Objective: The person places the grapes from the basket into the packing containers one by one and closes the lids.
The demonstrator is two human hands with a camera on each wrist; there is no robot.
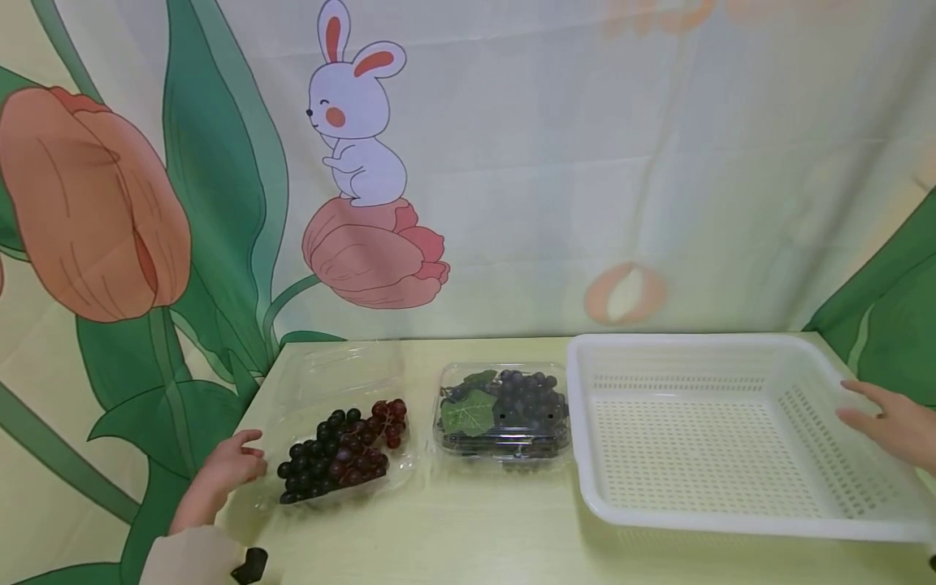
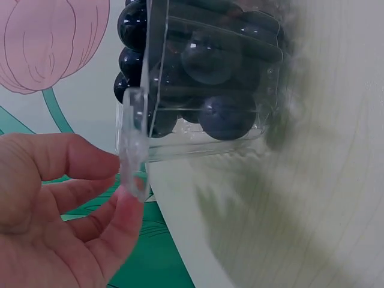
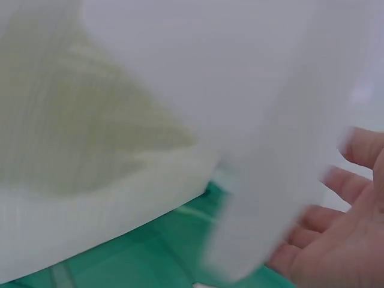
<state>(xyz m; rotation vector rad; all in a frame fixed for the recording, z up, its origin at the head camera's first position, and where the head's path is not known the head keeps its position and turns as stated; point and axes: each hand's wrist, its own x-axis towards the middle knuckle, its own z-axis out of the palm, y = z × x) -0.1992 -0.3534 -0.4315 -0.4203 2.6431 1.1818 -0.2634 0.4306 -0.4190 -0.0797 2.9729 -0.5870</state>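
Note:
At the left end of the table, my left hand (image 1: 232, 465) pinches the rim of a clear plastic clamshell box (image 2: 135, 144) between thumb and fingers. Dark grapes (image 1: 310, 467) and reddish grapes (image 1: 363, 448) fill this box, and its transparent lid (image 1: 344, 370) is folded back behind them. My right hand (image 1: 895, 422) is at the right side of a white plastic basket (image 1: 702, 526), fingers extended over its rim. The right wrist view is blurred there; the fingertips (image 3: 336, 180) are right at the basket's outer wall.
Between them stands a second clear box (image 1: 446, 445), closed, with dark grapes (image 1: 526, 394) and a green leaf (image 1: 468, 413) inside, close beside the basket. The pale table (image 1: 453, 536) ends at a printed cloth (image 1: 526, 203) hanging behind.

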